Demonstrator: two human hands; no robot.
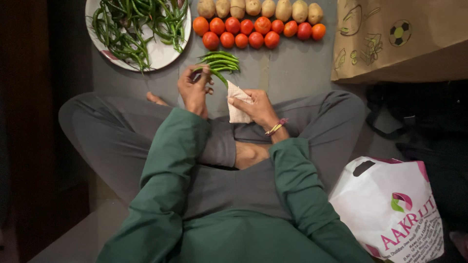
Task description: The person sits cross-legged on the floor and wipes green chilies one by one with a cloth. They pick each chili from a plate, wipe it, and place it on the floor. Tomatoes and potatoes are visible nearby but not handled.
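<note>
My left hand (195,88) holds a green chilli (218,76) by one end, just in front of a small row of green chillies (220,60) laid on the grey floor. My right hand (258,107) grips a folded pale cloth (237,102) close beside the left hand. I sit cross-legged in grey trousers and a green long-sleeved top, with a thread band on the right wrist.
A white plate (163,53) heaped with green chillies sits at the top left. Rows of red tomatoes (256,31) and potatoes (261,8) lie beyond the hands. A brown paper bag (399,39) stands top right, a white carrier bag (390,209) bottom right.
</note>
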